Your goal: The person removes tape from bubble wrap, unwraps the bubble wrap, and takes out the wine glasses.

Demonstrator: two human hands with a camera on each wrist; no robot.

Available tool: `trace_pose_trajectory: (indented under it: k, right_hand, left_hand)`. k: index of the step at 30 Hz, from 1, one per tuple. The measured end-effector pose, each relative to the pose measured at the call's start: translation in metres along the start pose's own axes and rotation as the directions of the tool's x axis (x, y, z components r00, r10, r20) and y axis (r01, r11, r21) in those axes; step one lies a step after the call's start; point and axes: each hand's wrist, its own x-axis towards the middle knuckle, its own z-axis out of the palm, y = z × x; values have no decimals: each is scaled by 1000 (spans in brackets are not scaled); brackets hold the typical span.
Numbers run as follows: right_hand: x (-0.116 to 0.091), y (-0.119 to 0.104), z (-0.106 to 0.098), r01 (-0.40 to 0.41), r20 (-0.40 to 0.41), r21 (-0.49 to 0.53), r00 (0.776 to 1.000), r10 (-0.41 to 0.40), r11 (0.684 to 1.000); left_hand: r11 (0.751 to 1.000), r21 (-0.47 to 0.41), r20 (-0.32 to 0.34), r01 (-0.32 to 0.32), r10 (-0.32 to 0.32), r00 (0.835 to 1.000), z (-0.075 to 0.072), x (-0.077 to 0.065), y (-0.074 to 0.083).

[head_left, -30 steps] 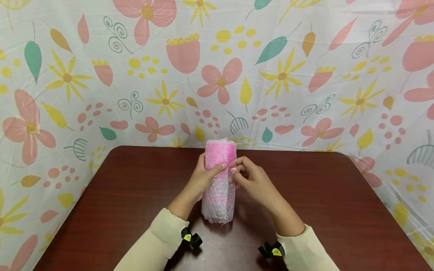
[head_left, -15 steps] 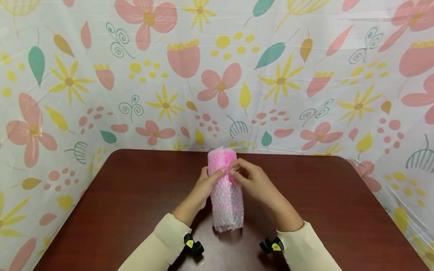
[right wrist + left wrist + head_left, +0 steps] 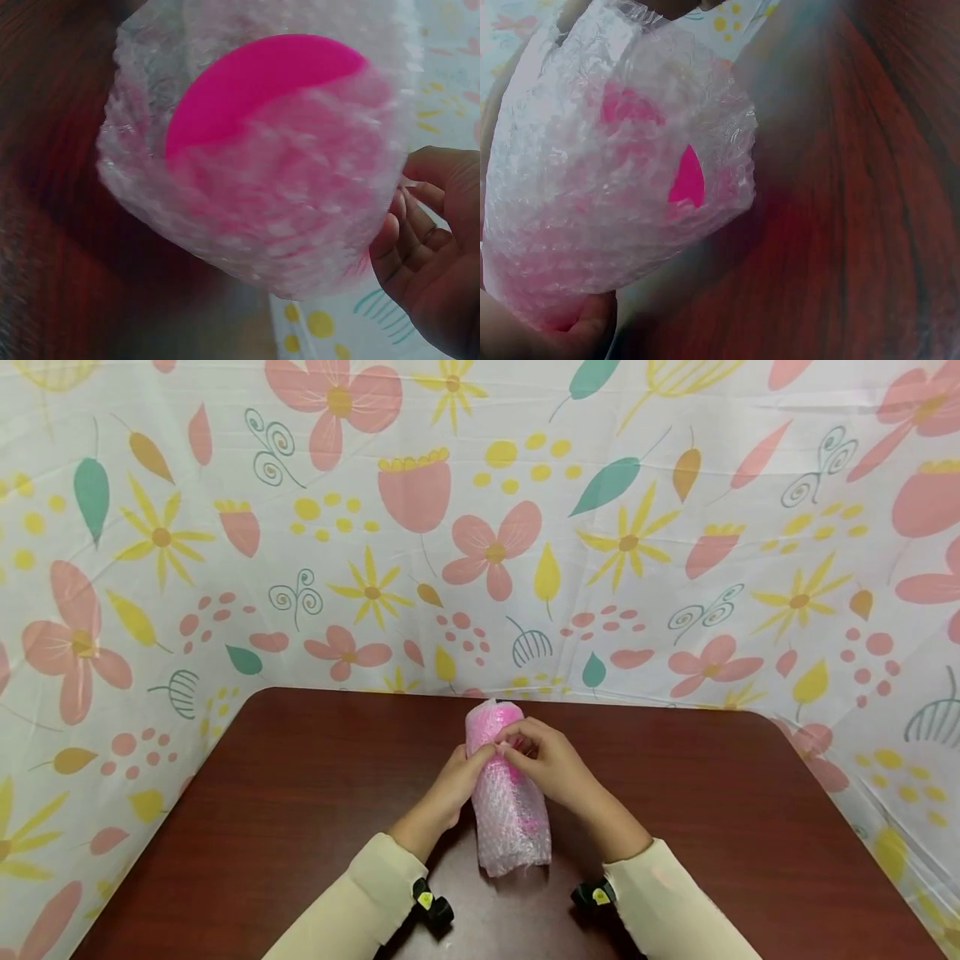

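Observation:
In the head view a roll-shaped bundle in clear bubble wrap leans over the table, its pink contents showing through. My left hand holds its left side, thumb across the front. At the wrap's upper front, my right hand pinches what looks like the edge of the wrap between thumb and forefinger. The right wrist view looks into the bundle's open end, where a bright pink round surface shows. In the left wrist view, fingers of the left hand curl at the bubble wrap. What the pink thing is cannot be told.
A dark red-brown wooden table lies beneath the hands. Behind it and along the sides hangs a white cloth printed with flowers and leaves. Black wrist cameras sit on both pale sleeves.
The bundle's lower end has swung right and slightly nearer to me, and its top has come down. Both hands have stayed on it, with the right hand shifting a little left.

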Motion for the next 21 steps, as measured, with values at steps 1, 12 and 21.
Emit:
trace_pose_trajectory:
  k: [1, 12, 21]
  right_hand:
    - [0, 2, 2, -7, -1, -3, 1000, 7, 1000]
    - [6, 5, 15, -49, 34, 77, 998, 46, 996]
    - [13, -11, 30, -12, 105, 7, 994, 11, 1000]
  left_hand:
    - [1000, 19, 0, -2, 2, 1000, 0, 0, -1]
    - [973, 228, -183, 27, 15, 983, -10, -2, 3]
    - [858, 445, -250, -256, 394, 885, -28, -14, 5]
